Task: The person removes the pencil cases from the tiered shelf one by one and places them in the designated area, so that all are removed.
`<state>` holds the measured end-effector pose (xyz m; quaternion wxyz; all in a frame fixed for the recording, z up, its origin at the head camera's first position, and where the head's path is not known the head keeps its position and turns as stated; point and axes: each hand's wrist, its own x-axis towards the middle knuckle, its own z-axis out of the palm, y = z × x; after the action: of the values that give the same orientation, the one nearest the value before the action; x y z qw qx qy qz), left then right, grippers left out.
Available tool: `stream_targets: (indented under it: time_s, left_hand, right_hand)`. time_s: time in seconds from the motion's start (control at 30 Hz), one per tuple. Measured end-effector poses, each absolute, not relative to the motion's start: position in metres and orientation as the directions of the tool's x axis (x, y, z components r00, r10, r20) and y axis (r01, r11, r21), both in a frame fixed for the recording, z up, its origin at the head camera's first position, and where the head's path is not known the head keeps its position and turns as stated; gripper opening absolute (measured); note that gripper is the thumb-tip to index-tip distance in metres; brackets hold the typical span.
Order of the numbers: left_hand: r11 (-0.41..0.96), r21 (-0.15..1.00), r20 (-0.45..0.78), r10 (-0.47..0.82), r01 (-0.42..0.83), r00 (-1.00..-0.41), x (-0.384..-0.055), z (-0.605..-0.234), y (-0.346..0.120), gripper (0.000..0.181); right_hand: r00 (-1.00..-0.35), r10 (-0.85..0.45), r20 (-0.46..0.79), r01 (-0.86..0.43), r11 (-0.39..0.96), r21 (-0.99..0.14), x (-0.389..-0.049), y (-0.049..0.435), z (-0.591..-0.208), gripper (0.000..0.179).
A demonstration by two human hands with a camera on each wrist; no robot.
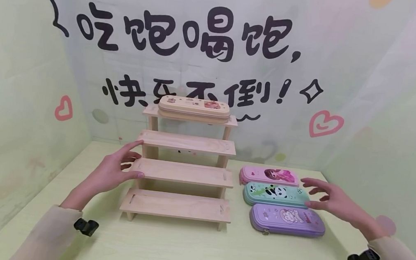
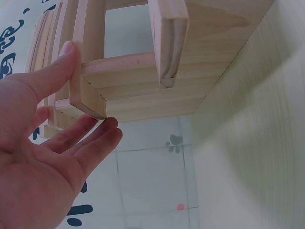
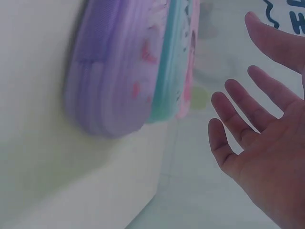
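A stepped wooden display rack [image 1: 182, 172] stands on the table. My left hand [image 1: 109, 171] holds the left end of one of its middle tiers, the thumb on one side and the fingers round the other in the left wrist view. On the top tier lies a cream pencil case [image 1: 194, 109]. To the rack's right, a pink pencil case [image 1: 263, 175], a green panda pencil case [image 1: 276, 194] and a purple pencil case [image 1: 287, 220] lie in a row from back to front. My right hand [image 1: 335, 203], fingers spread and holding nothing, hovers by their right ends.
The pale wood-grain table [image 1: 182, 251] runs back to a printed cloth backdrop [image 1: 206, 64] with black lettering. Similar cloth walls [image 1: 389, 141] close off both sides. A small black camera [image 1: 86, 226] sits on each wrist.
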<state>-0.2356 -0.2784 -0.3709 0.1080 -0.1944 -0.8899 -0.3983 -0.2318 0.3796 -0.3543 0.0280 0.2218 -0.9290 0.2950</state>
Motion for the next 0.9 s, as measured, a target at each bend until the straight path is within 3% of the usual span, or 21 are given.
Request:
stream_targets:
  time_s: [0.37, 0.9]
  left_hand:
    - [0.605, 0.674, 0.342, 0.254, 0.424, -0.905, -0.236, -0.371, -0.279, 0.1]
    - [0.598, 0.678, 0.349, 0.25, 0.428, -0.903, -0.236, -0.372, -0.278, 0.1]
  right_hand:
    - [-0.889, -0.433, 0.146, -0.432, 0.69, -0.581, -0.26, 0.319, -0.325, 0.065]
    - [-0.875, -0.448, 0.184, -0.449, 0.606, -0.656, -0.313, 0.261, -0.304, 0.063]
